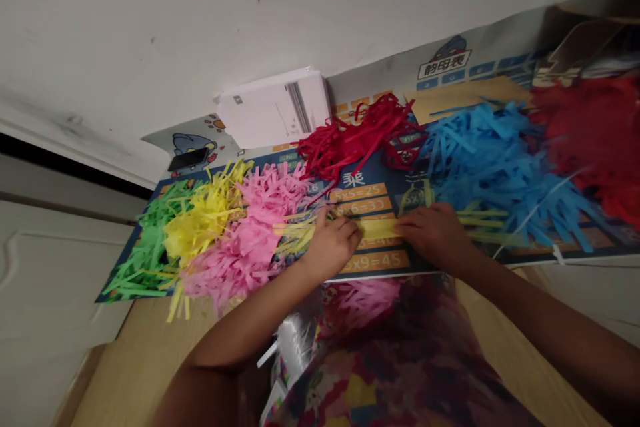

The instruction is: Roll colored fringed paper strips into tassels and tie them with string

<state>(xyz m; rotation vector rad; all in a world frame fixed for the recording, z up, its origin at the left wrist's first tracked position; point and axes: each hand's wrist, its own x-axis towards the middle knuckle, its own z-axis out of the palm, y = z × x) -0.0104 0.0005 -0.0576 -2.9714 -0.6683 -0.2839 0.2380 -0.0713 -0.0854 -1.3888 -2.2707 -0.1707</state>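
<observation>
My left hand [332,242] and my right hand [434,233] lie close together on a blue printed mat [373,195], both closed on a bundle of yellow paper strips [376,227] held flat between them. The strips stick out to the left of my left hand and to the right of my right hand. Left of my hands lie heaps of pink strips [253,240], yellow strips [203,220] and green strips [145,250]. Behind are red strips [357,137] and blue strips [493,153].
A white box [275,110] leans at the wall behind the mat. A dark phone [187,159] lies at the mat's far left. More red strips [595,140] pile at the right by a cardboard box [585,47]. A clear bag of mixed coloured paper [380,360] sits near me.
</observation>
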